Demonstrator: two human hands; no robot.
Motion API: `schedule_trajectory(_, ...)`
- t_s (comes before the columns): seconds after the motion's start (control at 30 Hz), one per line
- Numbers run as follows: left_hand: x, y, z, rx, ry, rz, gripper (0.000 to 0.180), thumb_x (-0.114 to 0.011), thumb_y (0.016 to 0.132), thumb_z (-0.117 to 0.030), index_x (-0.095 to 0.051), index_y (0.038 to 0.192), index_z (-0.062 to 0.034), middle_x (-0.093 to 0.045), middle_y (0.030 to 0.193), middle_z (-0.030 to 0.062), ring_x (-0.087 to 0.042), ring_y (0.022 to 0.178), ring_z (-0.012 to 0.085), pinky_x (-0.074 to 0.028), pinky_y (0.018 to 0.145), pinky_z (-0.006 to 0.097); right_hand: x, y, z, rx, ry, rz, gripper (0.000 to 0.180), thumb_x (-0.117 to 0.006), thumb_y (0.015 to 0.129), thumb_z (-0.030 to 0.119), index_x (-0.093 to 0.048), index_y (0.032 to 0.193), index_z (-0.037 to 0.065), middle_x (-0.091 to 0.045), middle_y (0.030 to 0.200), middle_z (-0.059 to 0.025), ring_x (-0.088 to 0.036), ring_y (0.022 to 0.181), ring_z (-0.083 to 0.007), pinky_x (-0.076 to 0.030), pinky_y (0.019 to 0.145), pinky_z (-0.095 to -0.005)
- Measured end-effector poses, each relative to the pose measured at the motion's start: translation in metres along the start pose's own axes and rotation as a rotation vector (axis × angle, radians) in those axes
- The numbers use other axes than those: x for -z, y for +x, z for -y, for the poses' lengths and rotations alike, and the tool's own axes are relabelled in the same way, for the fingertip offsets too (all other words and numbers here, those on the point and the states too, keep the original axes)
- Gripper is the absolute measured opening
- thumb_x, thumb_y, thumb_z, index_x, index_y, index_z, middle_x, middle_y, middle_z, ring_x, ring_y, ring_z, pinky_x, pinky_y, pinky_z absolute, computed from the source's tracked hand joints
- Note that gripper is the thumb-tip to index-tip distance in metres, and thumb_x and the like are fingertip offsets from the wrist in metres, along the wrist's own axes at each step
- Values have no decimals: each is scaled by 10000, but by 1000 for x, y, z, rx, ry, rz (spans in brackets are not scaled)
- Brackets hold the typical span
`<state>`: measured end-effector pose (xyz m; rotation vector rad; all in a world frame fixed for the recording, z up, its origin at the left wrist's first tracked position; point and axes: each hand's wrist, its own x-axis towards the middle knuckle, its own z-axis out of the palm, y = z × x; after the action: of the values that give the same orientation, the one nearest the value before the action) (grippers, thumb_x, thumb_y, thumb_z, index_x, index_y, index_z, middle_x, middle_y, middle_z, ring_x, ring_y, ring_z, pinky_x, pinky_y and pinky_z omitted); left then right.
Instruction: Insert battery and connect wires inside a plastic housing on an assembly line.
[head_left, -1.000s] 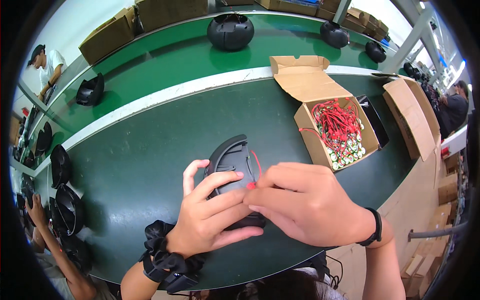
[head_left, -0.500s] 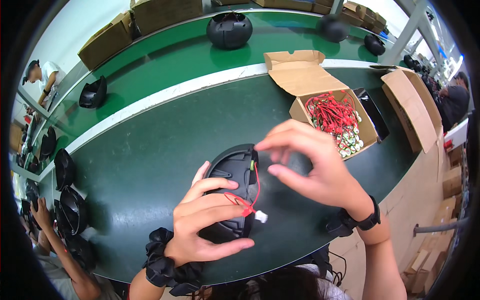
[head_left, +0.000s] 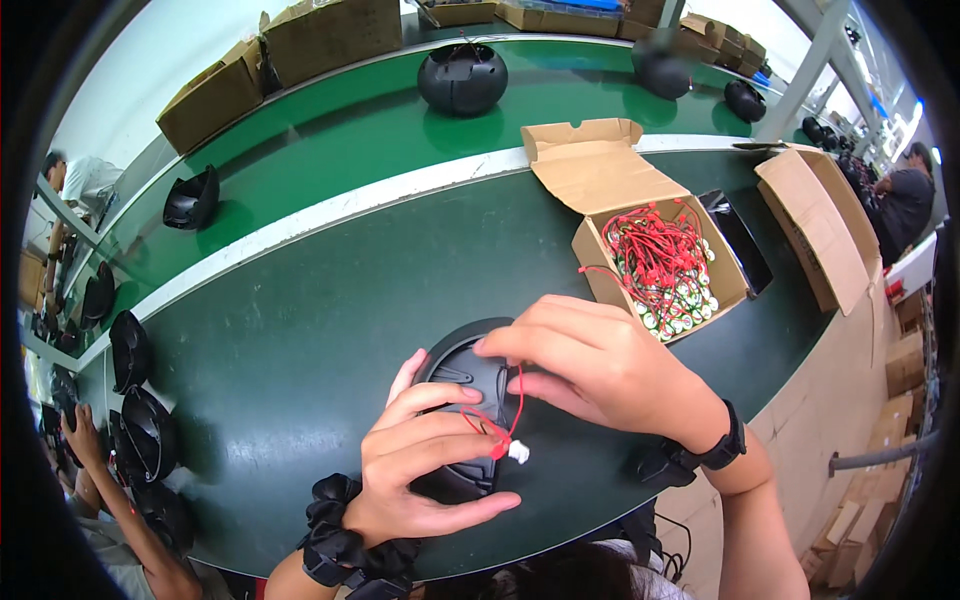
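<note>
A curved black plastic shell [head_left: 480, 376] rests in front of me on the dark green table, its ribbed inside upward. My left hand [head_left: 425, 455] grips it from the left, fingers across the inside. My right hand [head_left: 610, 370] has thumb and forefinger pinched at the shell's upper right edge, covering the spot there. From beneath those fingers a red wire [head_left: 521, 398] runs down to a white connector [head_left: 519, 452] beside my left fingertips. Beyond my right hand, an open cardboard box [head_left: 598, 250] holds many small green-and-white cells [head_left: 680, 318] with red wires.
More black shells [head_left: 146, 428] stand along the table's left end, near another person's hand [head_left: 82, 438]. A second cardboard box [head_left: 815, 235] is at the right. Behind a white rail, a green conveyor belt [head_left: 330, 150] carries a round black housing [head_left: 462, 80] and other black parts.
My right hand has come down and left onto the shell's edge, its fingers closing over the small green piece seen there before. My left hand keeps its grip. The view has shifted slightly.
</note>
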<state>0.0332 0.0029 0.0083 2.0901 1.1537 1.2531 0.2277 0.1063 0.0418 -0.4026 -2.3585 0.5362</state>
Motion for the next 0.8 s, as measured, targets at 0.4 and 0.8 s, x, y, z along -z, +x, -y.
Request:
schedule_trajectory(0.4, 0, 6, -2, -9, 15, 26, 366, -869, 564, -220, -741, 895, -132, -691, 854, -20, -605, 944, 204, -264, 1072, 554, 13, -6, -8, -64, 51, -13, 131, -687, 751, 4, -581, 829, -4, -600, 792, -86, -621, 641, -259, -499, 564, -340)
schedule_trajectory(0.8, -2, 13, -13, -38, 84, 89, 363, -839, 565, -216, -737, 906, -143, -673, 859, -15, -618, 978, 227, -308, 1036, 549, 28, 12, 1, -38, 209, 229, 102, -694, 732, 51, -627, 789, -2, -603, 688, -129, -598, 645, -319, -474, 581, -379)
